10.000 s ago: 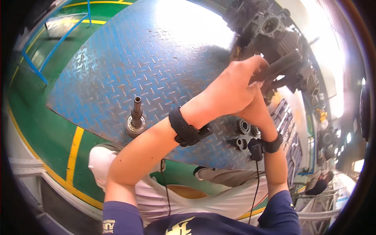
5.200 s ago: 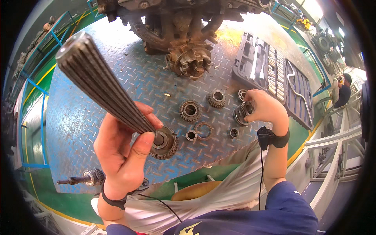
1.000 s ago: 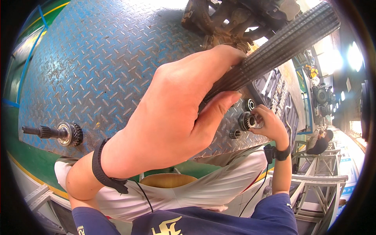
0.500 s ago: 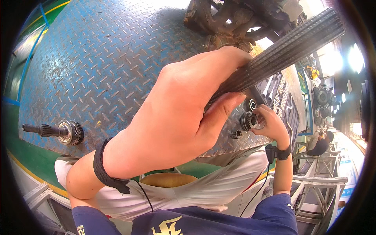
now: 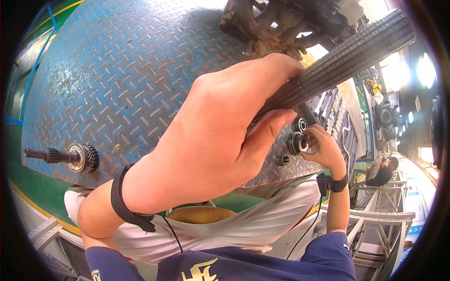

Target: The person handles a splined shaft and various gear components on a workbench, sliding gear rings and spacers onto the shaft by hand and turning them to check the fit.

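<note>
My left hand [image 5: 211, 126] is raised close to the camera. Its fingers wrap round a long dark splined shaft [image 5: 356, 49] that slants up to the right; the shaft's lower end is hidden by the hand. Farther right, my right hand [image 5: 323, 149] pinches the side of a dark toothed gear [image 5: 296, 143] at the near right edge of a steel plate table. Beside that gear lie a small ring-shaped bearing [image 5: 301, 124] and a small needle bearing [image 5: 282, 160]. At the left of the table rests a gear shaft [image 5: 63, 156] with a toothed wheel at one end.
The blue, worn diamond-plate table [image 5: 108, 84] spreads ahead of me. A large dark metal assembly [image 5: 286, 23] stands at its far right. A tool tray [image 5: 335, 117] lies beyond my right hand. Grey metal frames [image 5: 375, 220] stand to my right, with a person [image 5: 382, 171] farther off.
</note>
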`<act>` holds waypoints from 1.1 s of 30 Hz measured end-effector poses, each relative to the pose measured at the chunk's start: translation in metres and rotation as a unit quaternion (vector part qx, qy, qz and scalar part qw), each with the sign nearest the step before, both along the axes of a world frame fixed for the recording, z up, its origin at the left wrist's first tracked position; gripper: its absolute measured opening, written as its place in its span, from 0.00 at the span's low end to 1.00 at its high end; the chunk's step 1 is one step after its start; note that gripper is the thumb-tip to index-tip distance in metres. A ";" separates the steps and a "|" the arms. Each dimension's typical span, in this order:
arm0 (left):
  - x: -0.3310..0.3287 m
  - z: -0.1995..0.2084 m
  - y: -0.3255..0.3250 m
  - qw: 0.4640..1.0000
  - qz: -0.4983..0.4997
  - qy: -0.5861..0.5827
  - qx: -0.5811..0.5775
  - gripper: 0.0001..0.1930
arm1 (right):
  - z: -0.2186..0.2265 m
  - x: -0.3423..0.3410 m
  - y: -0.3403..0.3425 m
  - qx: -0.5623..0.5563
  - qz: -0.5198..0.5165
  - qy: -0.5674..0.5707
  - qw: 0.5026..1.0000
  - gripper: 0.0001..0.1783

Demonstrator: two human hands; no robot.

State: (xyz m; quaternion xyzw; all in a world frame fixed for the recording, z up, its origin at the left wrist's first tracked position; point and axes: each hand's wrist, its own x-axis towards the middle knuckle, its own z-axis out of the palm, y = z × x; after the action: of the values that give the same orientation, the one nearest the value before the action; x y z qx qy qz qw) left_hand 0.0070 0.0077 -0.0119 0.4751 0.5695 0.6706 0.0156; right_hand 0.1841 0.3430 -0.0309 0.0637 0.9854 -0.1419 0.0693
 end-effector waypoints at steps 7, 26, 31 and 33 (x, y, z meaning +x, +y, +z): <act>0.001 0.001 0.000 1.000 0.000 0.005 -0.001 0.18 | 0.001 -0.002 0.004 0.010 0.000 -0.037 0.999 0.28; 0.002 0.003 0.000 1.000 -0.001 -0.010 -0.017 0.18 | -0.004 -0.044 -0.032 0.063 0.046 0.052 0.996 0.40; 0.004 0.005 -0.002 0.999 -0.017 -0.031 -0.009 0.17 | -0.036 -0.070 -0.022 0.084 0.098 0.038 0.991 0.40; 0.004 0.005 -0.001 0.999 -0.014 -0.028 -0.009 0.17 | -0.041 -0.074 -0.017 0.082 0.089 0.026 0.992 0.40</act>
State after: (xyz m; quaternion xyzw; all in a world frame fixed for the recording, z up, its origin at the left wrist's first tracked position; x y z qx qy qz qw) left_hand 0.0113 0.0065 -0.0070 0.4638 0.5683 0.6781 0.0457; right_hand 0.1101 0.3263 -0.0721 -0.0229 0.9969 -0.0553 0.0509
